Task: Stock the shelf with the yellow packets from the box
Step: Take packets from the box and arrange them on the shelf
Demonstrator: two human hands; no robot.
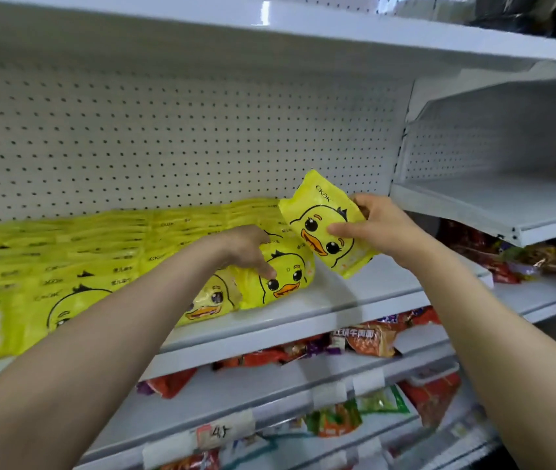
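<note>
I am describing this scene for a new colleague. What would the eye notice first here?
First, the yellow duck packet held tilted in the right hand above the white shelf. Next, the left hand resting on the last packet of a long yellow row at left.

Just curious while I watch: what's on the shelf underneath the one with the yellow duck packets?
Below the yellow packets' shelf lie red and orange snack packets, one with printed characters. The shelf edge and the person's arms cover most of them, so their number and how far back they go cannot be seen.
</note>
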